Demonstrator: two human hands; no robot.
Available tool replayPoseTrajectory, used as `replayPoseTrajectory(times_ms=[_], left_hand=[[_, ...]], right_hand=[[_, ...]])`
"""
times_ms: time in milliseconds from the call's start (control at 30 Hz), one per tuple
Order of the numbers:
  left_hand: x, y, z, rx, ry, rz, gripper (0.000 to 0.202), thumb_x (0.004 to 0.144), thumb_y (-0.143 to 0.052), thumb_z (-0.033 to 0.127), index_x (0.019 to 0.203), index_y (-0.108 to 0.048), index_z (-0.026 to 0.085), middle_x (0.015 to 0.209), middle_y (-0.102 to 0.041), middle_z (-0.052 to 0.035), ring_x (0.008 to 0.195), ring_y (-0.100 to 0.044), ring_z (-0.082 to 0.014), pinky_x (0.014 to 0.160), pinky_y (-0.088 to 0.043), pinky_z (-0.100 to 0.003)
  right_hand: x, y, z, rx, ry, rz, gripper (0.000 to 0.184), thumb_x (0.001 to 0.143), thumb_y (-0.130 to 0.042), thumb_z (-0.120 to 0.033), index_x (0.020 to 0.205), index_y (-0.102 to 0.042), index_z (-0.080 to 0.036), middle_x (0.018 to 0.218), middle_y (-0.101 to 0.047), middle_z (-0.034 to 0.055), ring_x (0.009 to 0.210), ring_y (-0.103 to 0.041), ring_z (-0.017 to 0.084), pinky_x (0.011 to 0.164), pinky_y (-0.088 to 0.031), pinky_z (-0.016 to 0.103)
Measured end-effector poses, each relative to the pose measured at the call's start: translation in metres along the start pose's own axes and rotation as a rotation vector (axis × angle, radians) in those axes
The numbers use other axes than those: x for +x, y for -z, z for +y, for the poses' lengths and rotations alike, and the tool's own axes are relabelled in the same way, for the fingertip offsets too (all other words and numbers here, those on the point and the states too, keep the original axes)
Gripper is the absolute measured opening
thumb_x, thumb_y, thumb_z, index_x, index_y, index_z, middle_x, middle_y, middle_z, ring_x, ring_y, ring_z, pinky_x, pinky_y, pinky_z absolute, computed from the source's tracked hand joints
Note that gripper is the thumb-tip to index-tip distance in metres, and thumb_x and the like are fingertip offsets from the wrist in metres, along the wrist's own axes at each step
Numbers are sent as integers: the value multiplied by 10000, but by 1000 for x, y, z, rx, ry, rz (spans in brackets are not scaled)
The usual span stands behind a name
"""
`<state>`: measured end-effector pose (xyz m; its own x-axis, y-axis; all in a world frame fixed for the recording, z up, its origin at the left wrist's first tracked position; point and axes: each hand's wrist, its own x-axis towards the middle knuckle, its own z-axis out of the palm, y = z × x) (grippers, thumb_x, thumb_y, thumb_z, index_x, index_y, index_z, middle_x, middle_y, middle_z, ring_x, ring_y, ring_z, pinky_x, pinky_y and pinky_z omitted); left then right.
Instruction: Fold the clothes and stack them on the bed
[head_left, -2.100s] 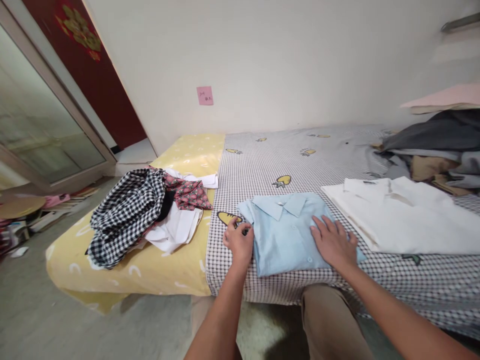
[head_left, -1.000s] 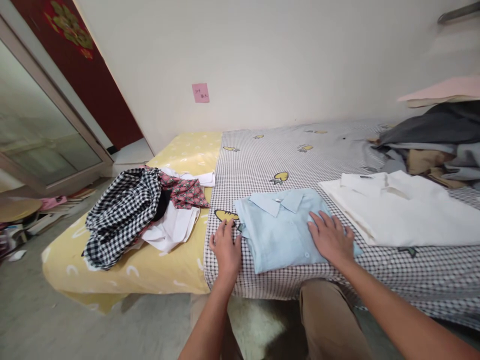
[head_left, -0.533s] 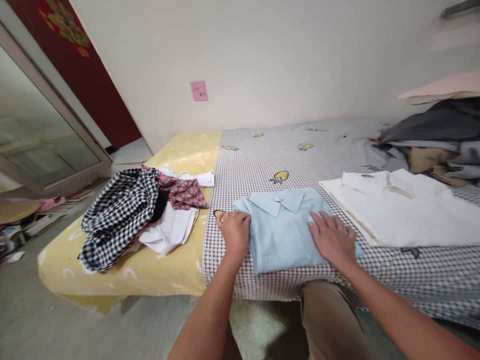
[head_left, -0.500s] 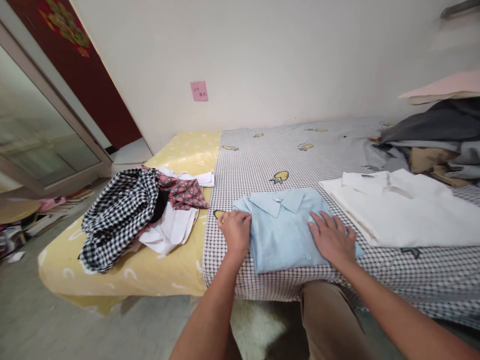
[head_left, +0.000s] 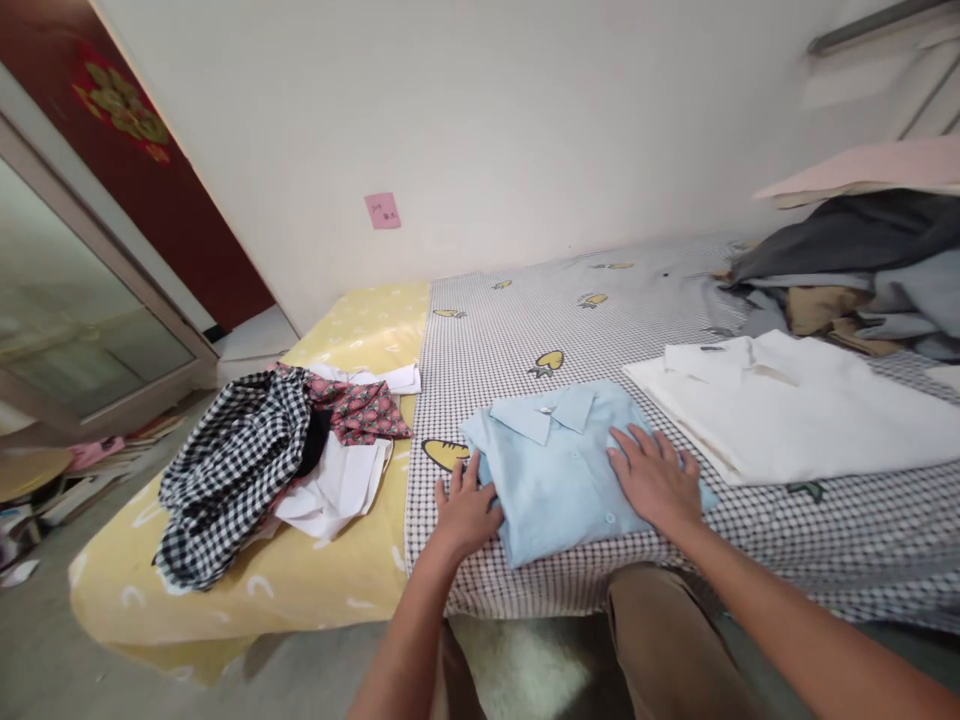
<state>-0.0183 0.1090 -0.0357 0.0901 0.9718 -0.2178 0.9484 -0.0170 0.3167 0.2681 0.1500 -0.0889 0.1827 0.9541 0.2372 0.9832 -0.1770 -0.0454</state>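
Observation:
A light blue collared shirt (head_left: 555, 470) lies folded near the bed's front edge, collar toward the wall, buttons facing up. My right hand (head_left: 656, 480) rests flat on its right side with the fingers spread. Beside the shirt's left edge is my left hand (head_left: 466, 510), its fingers apart and holding nothing; the thumb side is at the fabric's edge. To the right lies a folded white shirt (head_left: 802, 410), apart from both hands.
A loose heap at the left holds a black-and-white checked garment (head_left: 232, 470), a red patterned cloth (head_left: 360, 408) and white cloth (head_left: 337, 485) on a yellow sheet (head_left: 322, 590). Dark folded clothes (head_left: 862, 235) are piled at the back right. A wall (head_left: 525, 120) stands behind the checked bedsheet (head_left: 510, 330).
My left hand has opened from a pinch at the blue shirt's left edge and moved slightly down. The right hand stays on the shirt. The camera view has shifted a little.

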Motion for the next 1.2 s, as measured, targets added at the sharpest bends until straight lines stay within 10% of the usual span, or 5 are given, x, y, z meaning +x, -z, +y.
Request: replayPoseTrajectory(times_ms=[233,333,467,733,1200], left_hand=[[-13,35,-5,27,64,25,342,956,-479,363,1166,-746,316,1515,-577,-52,1432,-480,-288,1203,-299,-588],[-11,46,13,49,168,324,549,1026,-239,277,948,-779,217,1275,-736,-103,1230,-643,-248,1221,-262,-592],[10,45,45,205,-4,740,482,1028,-285,243,1210,-725,166,1584,-479,-143,1493,-396,-277,1262,-206,-566],[64,-21,28,290,93,336,693,1019,-322,504,1540,-396,54,1630,-327,-214,1537,-292,-332,1233,-285,-569],[73,-48,13,409,123,481,702,1023,-280,519,1553,-358,65,1642,-322,-155,1529,-319,-325,1216,-296,-601]], right_hand=[[1,-3,-1,28,0,27,558,1044,-232,-453,1491,-534,-307,1581,-489,11,1449,-368,333,1148,-289,593],[2,-5,-1,46,4,38,551,1037,-251,-448,1479,-549,-309,1571,-503,24,1446,-372,336,1146,-283,601],[3,-5,-1,58,2,45,539,1034,-276,-447,1472,-558,-310,1577,-496,17,1454,-365,336,1149,-283,595],[2,-9,0,68,20,85,509,1028,-330,-428,1460,-573,-314,1551,-526,28,1444,-382,344,1155,-273,596],[1,-4,0,172,24,139,464,1032,-389,-392,1435,-598,-300,1548,-530,32,1454,-397,341,1169,-270,597]])
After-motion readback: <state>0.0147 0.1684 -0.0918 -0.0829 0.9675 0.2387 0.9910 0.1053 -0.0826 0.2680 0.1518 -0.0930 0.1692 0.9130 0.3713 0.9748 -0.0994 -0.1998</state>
